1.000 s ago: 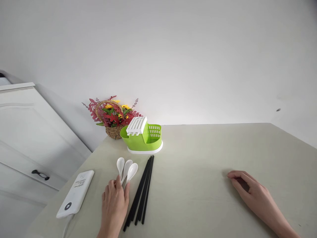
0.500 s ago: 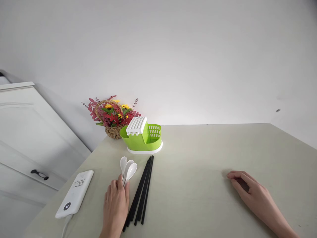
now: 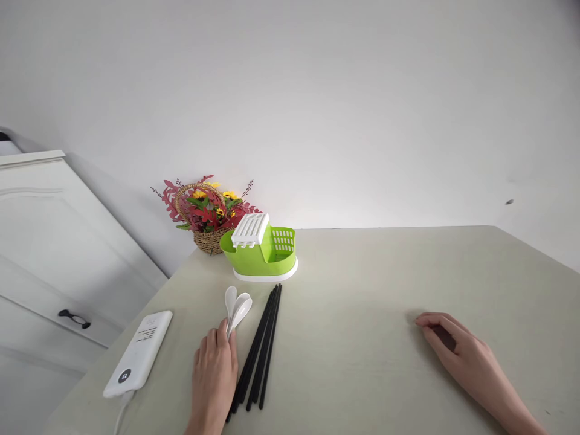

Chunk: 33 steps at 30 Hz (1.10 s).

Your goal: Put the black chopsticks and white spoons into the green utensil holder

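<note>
My left hand [image 3: 214, 368] is closed around the handles of white spoons [image 3: 240, 308], just left of the chopsticks. Three spoon bowls show beyond my fingertips, pointing away from me; the handles are mostly hidden. Several black chopsticks [image 3: 259, 356] lie on the table, gathered at the far end and fanned slightly toward me. Behind them stands a green utensil holder [image 3: 249, 260] with a white slotted top and a white base. On the right, my right hand [image 3: 457, 341] rests on the tabletop, thumb and fingertips together, with nothing visible in it.
A white power bank [image 3: 140, 353] with a cable lies left of my left hand. A wicker basket of flowers [image 3: 208, 241] stands behind the holder against the wall. Left of the table [image 3: 353, 290] is a white cabinet [image 3: 67, 241] with a dark handle.
The spoons in my left hand have drawn closer together, the left one swinging right toward the others. My left hand has shifted slightly right. My right hand stays where it was.
</note>
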Tool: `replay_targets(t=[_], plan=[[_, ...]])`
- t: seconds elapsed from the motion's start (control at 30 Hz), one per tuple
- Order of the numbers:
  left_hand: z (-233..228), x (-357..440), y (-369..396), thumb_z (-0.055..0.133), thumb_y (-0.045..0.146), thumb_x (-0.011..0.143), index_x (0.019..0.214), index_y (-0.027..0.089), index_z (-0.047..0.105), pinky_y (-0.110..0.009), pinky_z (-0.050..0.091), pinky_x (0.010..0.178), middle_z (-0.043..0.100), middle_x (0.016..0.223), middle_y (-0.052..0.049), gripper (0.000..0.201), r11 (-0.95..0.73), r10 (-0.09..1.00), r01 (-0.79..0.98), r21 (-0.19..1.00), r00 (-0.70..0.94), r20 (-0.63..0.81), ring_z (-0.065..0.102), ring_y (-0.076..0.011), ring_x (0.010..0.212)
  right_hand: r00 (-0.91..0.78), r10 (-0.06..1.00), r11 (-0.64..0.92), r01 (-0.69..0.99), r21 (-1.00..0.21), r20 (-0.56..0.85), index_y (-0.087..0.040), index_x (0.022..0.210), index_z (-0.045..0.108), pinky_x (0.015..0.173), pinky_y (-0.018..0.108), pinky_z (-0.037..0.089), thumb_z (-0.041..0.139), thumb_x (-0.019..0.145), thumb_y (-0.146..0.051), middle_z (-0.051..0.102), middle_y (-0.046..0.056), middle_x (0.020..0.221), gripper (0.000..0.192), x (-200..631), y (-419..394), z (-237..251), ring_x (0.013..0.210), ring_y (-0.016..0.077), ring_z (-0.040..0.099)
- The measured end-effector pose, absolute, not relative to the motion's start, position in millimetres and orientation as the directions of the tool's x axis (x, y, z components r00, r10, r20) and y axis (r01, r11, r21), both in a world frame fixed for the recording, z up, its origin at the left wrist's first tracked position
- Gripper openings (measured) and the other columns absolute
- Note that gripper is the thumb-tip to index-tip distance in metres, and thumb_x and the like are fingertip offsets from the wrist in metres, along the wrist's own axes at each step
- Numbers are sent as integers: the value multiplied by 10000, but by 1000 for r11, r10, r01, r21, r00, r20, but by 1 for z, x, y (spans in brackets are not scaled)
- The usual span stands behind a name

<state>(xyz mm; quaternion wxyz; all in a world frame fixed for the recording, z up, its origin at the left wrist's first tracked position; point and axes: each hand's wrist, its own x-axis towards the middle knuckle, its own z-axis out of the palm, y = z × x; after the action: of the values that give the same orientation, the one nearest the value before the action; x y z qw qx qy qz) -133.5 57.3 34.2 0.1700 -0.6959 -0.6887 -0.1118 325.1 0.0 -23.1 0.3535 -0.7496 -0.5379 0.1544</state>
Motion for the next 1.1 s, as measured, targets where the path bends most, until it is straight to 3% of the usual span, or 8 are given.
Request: replay_targets(t=[0.33, 0.6, 0.83, 1.1], plan=[[28, -140, 58, 208, 365, 1078, 1206, 116, 612, -379, 502, 761, 675, 886, -102, 492, -75, 889, 997, -28, 80, 451, 661, -263, 849, 373, 915, -169, 699, -695, 153, -309, 997, 660, 697, 284, 510, 477, 908, -510, 703, 13, 1192, 286, 321, -2, -19, 870, 194, 665], [44, -132, 50, 247, 393, 1082, 1108, 152, 601, -325, 487, 642, 602, 825, -65, 429, -152, 813, 984, 93, 71, 578, 630, -230, 738, 357, 918, -145, 708, -691, 173, -302, 991, 655, 664, 284, 497, 469, 914, -491, 702, 28, 1180, 276, 319, 0, -19, 810, 189, 635], [61, -71, 19, 326, 359, 1080, 1191, 192, 592, -307, 520, 662, 622, 873, -61, 333, -348, 788, 911, 220, 157, 596, 650, -217, 794, 339, 924, -112, 685, -720, 179, -297, 996, 646, 738, 315, 497, 455, 916, -470, 695, 34, 1166, 270, 317, 0, -17, 898, 209, 632], [41, 14, 4, 323, 267, 1080, 1338, 207, 552, -321, 552, 686, 657, 943, -67, 351, -527, 784, 814, 244, 355, 509, 673, -212, 853, 303, 936, -58, 633, -772, 178, -284, 966, 621, 800, 354, 483, 438, 942, -431, 696, 45, 1100, 236, 313, 1, -7, 924, 220, 624]])
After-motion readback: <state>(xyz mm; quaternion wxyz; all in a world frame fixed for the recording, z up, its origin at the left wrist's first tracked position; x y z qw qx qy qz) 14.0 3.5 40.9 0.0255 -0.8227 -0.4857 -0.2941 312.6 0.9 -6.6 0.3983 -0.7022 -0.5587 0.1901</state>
